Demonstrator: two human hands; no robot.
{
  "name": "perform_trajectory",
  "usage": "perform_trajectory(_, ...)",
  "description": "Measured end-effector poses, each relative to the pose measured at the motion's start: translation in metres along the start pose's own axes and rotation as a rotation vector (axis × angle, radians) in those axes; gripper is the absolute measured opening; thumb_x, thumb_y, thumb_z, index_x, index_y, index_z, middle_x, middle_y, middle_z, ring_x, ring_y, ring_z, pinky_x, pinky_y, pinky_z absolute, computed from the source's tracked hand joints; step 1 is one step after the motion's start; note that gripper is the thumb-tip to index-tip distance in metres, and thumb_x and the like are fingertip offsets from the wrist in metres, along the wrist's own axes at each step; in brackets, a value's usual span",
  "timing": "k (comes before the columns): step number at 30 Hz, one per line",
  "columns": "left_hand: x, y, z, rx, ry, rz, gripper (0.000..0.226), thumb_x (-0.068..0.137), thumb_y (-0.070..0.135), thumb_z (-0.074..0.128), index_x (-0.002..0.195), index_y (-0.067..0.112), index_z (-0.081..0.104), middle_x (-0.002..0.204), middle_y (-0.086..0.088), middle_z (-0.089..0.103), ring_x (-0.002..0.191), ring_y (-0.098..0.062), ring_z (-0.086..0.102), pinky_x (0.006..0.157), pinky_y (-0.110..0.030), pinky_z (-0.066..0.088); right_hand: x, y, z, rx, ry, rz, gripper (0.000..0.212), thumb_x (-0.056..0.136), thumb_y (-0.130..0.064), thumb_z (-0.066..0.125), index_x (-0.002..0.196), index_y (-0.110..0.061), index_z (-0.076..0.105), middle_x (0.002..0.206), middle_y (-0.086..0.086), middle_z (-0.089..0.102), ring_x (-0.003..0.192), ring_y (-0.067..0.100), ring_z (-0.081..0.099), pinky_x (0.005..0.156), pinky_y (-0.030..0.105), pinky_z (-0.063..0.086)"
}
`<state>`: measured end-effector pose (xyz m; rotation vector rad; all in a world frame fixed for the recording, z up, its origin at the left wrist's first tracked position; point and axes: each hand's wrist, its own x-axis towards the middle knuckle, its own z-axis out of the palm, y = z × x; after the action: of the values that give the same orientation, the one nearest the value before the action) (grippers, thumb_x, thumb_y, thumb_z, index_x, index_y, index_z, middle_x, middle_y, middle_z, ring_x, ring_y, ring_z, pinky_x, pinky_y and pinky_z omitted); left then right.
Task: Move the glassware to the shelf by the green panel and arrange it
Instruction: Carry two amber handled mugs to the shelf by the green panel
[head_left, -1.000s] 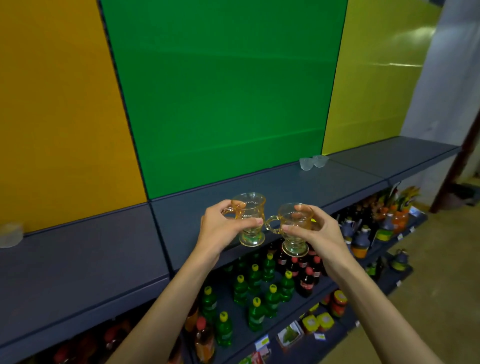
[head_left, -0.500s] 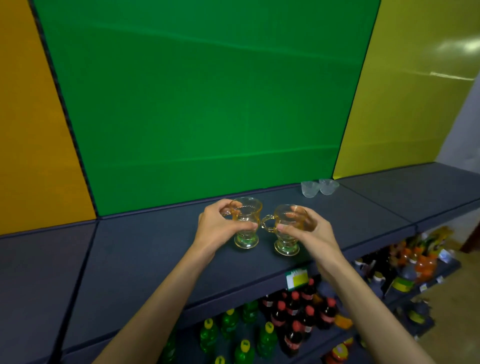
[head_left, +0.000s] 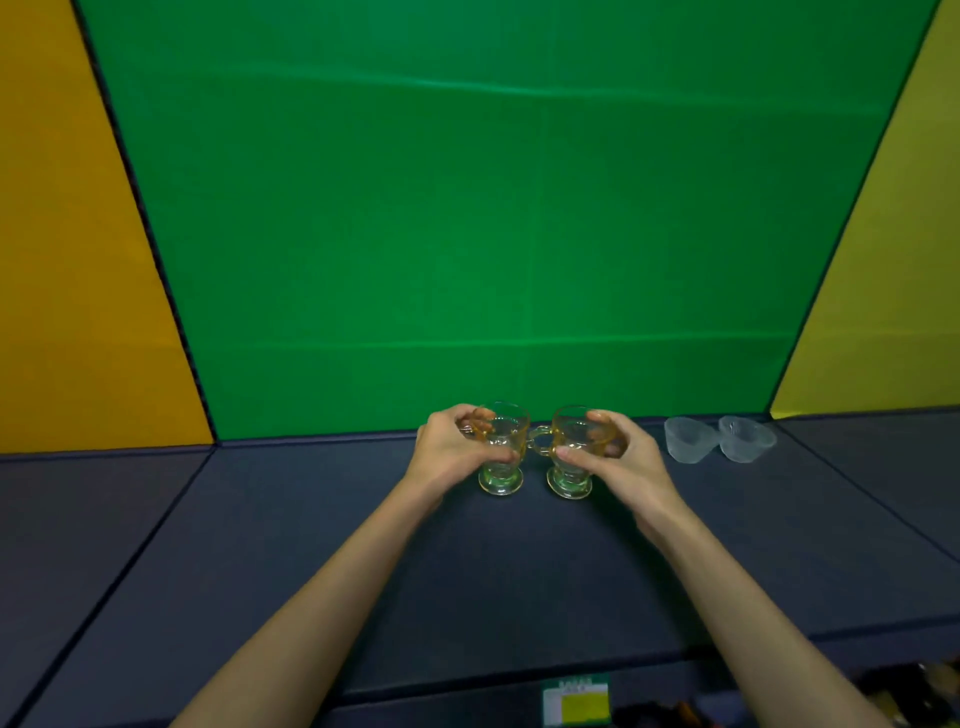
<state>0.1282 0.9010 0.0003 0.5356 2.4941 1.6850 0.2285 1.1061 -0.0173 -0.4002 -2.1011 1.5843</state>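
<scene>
The green panel (head_left: 509, 218) fills most of the view, with an orange panel (head_left: 67, 249) to its left and a yellow one (head_left: 893, 291) to its right. Below runs the dark shelf (head_left: 322, 545), padded-looking and matte, with a price tag (head_left: 575, 701) on its front edge.

Both forearms reach out over the shelf toward its back. The left hand (head_left: 457, 454) wraps the bowl of the left cup (head_left: 501, 449), thumb across the front; the right hand (head_left: 615, 460) wraps the right cup (head_left: 571, 452) the same way. Both cups are amber-tinted, footed glasses with loop handles, standing upright side by side near the panel. Their feet look to be on or just above the shelf; which cannot be told. The right cup's handle points at the left cup and seems nearly to touch it.

Further right, close to the panel, two frosted bowls (head_left: 719, 439) sit just beside each other.

The cups are likely light, rigid and brittle, with smooth walls that could slip under a loose hold. The narrow stem above a small foot makes them tippy, so a hold round the bowl, as now, seems safer than the thin handle. The likeliest risk is glass knocking glass, so they should be set down gently and apart.
</scene>
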Motion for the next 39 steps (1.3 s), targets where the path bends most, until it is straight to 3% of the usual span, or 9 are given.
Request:
perform_trajectory(6,0.022,-0.003,0.018,0.005,0.062,-0.06,0.059,0.053,0.023,0.098,0.106,0.024,0.071,0.101,0.01,0.073,0.096,-0.007,0.067,0.08,-0.018,0.049,0.044,0.012,-0.005,0.002,-0.063,0.011,0.069,0.059,-0.025,0.096,0.12,-0.026,0.063,0.112,-0.003,0.067,0.103,0.014,0.066,0.093,0.034,0.055)
perform_trajectory(18,0.029,-0.013,0.022,0.024,0.084,-0.111,0.068,0.051,0.021,0.099,0.113,0.027,0.069,0.107,0.01,0.075,0.094,-0.007,0.072,0.091,-0.023,0.054,0.062,0.025,-0.003,-0.031,-0.151,-0.01,0.071,0.062,-0.023,0.095,0.124,-0.022,0.062,0.108,-0.008,0.066,0.099,0.007,0.065,0.079,0.021,0.051)
perform_trajectory(21,0.028,-0.012,0.023,0.042,0.073,-0.125,0.075,0.053,0.021,0.098,0.122,0.022,0.068,0.108,0.012,0.073,0.093,-0.005,0.071,0.091,-0.022,0.053,0.061,0.026,-0.006,-0.049,-0.147,-0.014,0.071,0.061,-0.025,0.095,0.123,-0.024,0.061,0.107,-0.01,0.066,0.1,0.008,0.065,0.083,0.024,0.053)
perform_trajectory(25,0.023,-0.002,0.02,0.155,0.034,-0.123,0.089,0.057,0.027,0.097,0.137,0.023,0.059,0.122,0.009,0.068,0.102,-0.007,0.065,0.093,-0.022,0.046,0.061,0.022,-0.012,-0.112,-0.183,-0.004,0.073,0.063,-0.029,0.094,0.125,-0.024,0.058,0.11,-0.01,0.065,0.1,0.006,0.064,0.087,0.027,0.052)
perform_trajectory(28,0.014,0.008,0.016,0.269,0.048,-0.095,0.095,0.06,0.035,0.096,0.144,0.026,0.053,0.135,0.004,0.06,0.121,-0.015,0.057,0.101,-0.023,0.04,0.059,0.015,-0.018,-0.239,-0.226,-0.023,0.087,0.063,-0.043,0.092,0.136,-0.022,0.05,0.126,-0.004,0.06,0.115,0.015,0.06,0.097,0.031,0.048)
perform_trajectory(30,0.007,0.014,0.014,0.348,0.078,-0.061,0.095,0.062,0.044,0.092,0.146,0.028,0.051,0.142,0.0,0.058,0.131,-0.02,0.053,0.109,-0.031,0.041,0.056,0.01,-0.021,-0.361,-0.216,-0.085,0.095,0.068,-0.054,0.086,0.145,-0.02,0.041,0.139,0.0,0.052,0.128,0.019,0.051,0.107,0.035,0.042)
perform_trajectory(33,-0.006,0.023,0.009,0.488,0.113,0.017,0.089,0.068,0.059,0.078,0.147,0.029,0.05,0.148,-0.001,0.053,0.135,-0.024,0.05,0.111,-0.041,0.042,0.048,-0.001,-0.022,-0.529,-0.201,-0.251,0.086,0.084,-0.057,0.07,0.152,-0.018,0.034,0.152,0.001,0.04,0.139,0.021,0.04,0.112,0.039,0.035)
perform_trajectory(39,-0.04,0.04,-0.006,0.889,0.225,0.141,0.074,0.086,0.062,0.06,0.151,0.032,0.044,0.157,-0.002,0.042,0.142,-0.027,0.042,0.111,-0.044,0.039,0.029,-0.027,-0.005,-0.726,-0.22,-0.623,0.056,0.097,-0.042,0.057,0.145,-0.016,0.047,0.145,0.001,0.051,0.135,0.019,0.044,0.114,0.036,0.029)
